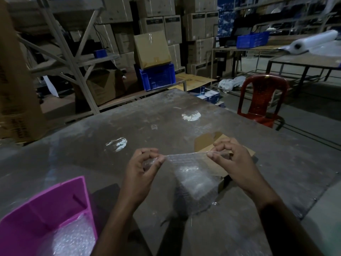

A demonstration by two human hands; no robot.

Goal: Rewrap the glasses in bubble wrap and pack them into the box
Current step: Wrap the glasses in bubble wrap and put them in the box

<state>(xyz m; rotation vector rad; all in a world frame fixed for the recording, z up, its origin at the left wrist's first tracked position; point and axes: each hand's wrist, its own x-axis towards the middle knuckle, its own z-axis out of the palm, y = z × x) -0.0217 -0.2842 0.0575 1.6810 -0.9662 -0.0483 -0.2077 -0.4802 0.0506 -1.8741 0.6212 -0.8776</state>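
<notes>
Nearest the camera, at lower left, a pink bin (46, 215) holds a heap of bubble wrap (73, 239). Just beyond, over the grey table (129, 126), both hands stretch a sheet of bubble wrap (191, 174) between them. The left hand (143, 169) pinches one top corner between thumb and curled fingers; the right hand (234, 163) pinches the other corner the same way, so neither hand is free. The sheet hangs down to the table, with a paler bundle showing through it, probably a glass, though that cannot be told for certain. Behind the sheet and right hand lies the small cardboard box (208, 143), flaps open. The risk from here seems to be slack: if either pinch slips off the slick film, the sheet would drop, and anything inside could roll loose or knock the table. A red chair (262, 100) stands farther off, then stacked cartons (195, 24).
</notes>
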